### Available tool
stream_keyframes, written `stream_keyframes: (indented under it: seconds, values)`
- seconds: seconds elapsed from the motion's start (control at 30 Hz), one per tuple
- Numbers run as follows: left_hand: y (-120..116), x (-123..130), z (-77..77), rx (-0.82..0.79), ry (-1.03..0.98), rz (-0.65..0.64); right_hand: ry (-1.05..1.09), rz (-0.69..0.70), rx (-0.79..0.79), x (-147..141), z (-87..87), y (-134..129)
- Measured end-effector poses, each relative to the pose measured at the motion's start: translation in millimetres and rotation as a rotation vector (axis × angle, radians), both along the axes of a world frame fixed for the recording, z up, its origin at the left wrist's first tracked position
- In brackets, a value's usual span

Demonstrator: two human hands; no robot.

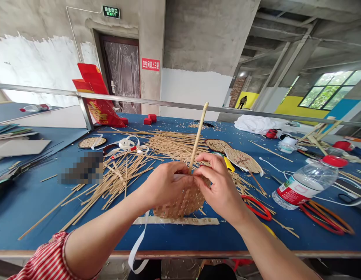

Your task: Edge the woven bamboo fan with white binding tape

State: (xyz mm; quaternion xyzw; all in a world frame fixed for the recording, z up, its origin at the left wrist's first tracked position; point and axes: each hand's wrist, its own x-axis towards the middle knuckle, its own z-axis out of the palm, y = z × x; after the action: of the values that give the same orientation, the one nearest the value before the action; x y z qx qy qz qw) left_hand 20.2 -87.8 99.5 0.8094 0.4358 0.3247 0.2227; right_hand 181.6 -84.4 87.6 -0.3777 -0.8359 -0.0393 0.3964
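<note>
A woven bamboo fan (180, 204) is held handle-up over the table, its woven face below my hands. Its pale stick handle (199, 136) rises between them. My left hand (170, 182) is closed on the fan where handle and weave meet. Fingers of my right hand (217, 184) pinch at the same spot, beside the left thumb; whether they grip the fan or the ribbon there is hidden. A white ribbon (138, 245) hangs below my left hand, over the table's front edge. A pale flat strip (180, 221) lies just under the fan.
Loose bamboo strips (119, 182) cover much of the blue table. Finished fans (244, 160) lie beyond my right hand. A water bottle (307, 186), red-handled scissors (257, 208) and a red hoop-like handle (321, 219) are at right. Pliers (8, 181) lie left; a metal rail (168, 103) crosses behind.
</note>
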Motion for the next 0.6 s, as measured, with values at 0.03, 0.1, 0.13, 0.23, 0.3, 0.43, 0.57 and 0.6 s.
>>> stream_keyframes:
  seconds: [0.03, 0.1, 0.13, 0.23, 0.3, 0.43, 0.57, 0.6]
  values:
    - [-0.4, -0.1, 0.9, -0.014, -0.002, -0.005, -0.001, 0.007, -0.007, 0.2, 0.8, -0.2]
    - [-0.6, 0.2, 1.8, -0.016, 0.001, 0.005, -0.003, 0.013, -0.019, 0.4, 2.3, -0.4]
    - [-0.4, 0.4, 1.7, -0.006, 0.008, 0.015, -0.006, 0.014, -0.023, 0.4, 3.0, -0.5]
    - [0.4, 1.2, 0.5, 0.046, 0.034, 0.027, -0.019, 0.005, -0.025, -0.1, 4.0, -0.9]
    - [0.9, 1.0, -0.6, 0.071, 0.051, 0.027, -0.028, -0.007, -0.029, -0.7, 3.8, -1.4]
    - [1.0, -0.9, -2.0, 0.093, 0.061, 0.025, -0.008, -0.036, -0.052, -0.7, 1.7, -1.6]
    - [0.6, -2.3, -1.8, 0.085, 0.062, 0.022, 0.067, -0.049, -0.110, 2.3, 1.7, -0.3]
    - [0.5, -2.3, -1.6, 0.081, 0.062, 0.021, 0.069, -0.029, -0.150, 3.1, 2.2, -0.1]
